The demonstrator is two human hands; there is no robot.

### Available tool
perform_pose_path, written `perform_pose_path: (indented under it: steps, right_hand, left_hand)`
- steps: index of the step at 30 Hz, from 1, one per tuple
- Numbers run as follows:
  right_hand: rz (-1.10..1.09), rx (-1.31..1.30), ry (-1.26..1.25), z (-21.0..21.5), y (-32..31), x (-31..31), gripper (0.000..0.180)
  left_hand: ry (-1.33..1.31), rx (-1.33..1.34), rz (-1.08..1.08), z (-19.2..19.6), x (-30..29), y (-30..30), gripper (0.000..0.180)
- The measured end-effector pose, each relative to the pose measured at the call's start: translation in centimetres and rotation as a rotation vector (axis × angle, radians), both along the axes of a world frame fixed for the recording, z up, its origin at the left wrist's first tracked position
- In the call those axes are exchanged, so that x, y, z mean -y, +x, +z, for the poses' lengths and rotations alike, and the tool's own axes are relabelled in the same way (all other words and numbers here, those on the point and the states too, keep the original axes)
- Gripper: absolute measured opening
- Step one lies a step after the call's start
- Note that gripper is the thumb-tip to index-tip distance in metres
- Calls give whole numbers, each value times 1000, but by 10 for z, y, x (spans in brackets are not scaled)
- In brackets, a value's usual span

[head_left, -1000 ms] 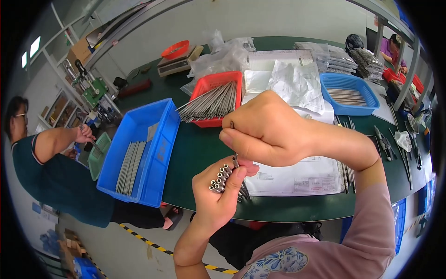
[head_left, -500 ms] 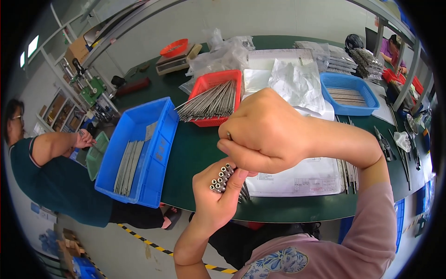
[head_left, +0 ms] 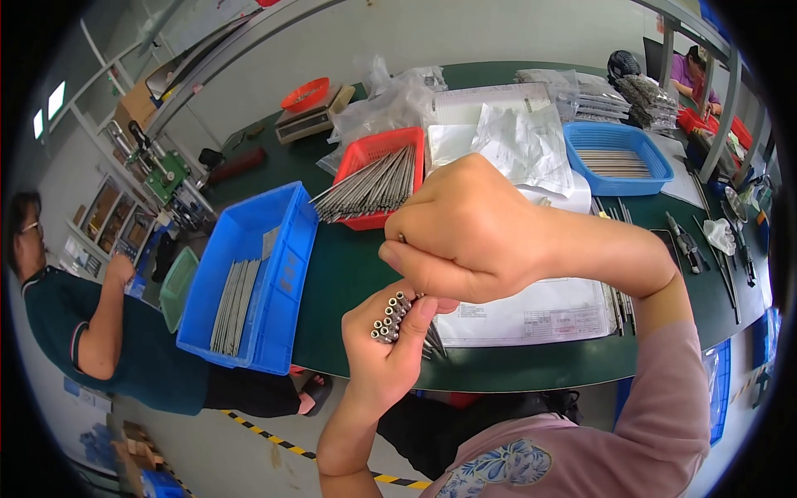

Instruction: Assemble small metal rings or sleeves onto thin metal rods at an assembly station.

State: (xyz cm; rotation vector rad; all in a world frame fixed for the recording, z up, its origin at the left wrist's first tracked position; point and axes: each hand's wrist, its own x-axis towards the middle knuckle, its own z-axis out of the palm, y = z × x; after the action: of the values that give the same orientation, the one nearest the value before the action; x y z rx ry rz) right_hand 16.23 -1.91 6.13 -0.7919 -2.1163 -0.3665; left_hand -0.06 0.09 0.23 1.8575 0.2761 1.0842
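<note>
Our left hand (head_left: 386, 353) grips a bundle of metal rods (head_left: 392, 319) above the worktop's (head_left: 349, 266) near edge; our right hand (head_left: 469, 232), fisted, pinches one rod.

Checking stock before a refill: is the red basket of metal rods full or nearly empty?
Partly filled. The red basket holds a sloping pile of metal rods, their ends jutting over its near rim, while some mesh wall shows bare.

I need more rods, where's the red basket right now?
Head view, upper middle: the red basket sits on the green table, between the blue bin and white papers.
</note>
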Motion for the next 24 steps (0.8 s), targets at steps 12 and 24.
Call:
perform_pose_path:
  steps: [12,24]
  right_hand:
    - [-72,-100,-18,10,6,-6,35]
    - [21,-195,-320,1,8,14,14]
  left_hand:
    - [-214,28,-25,-4,-7,2,17]
    - [-89,7,24,0,0,-3,15]
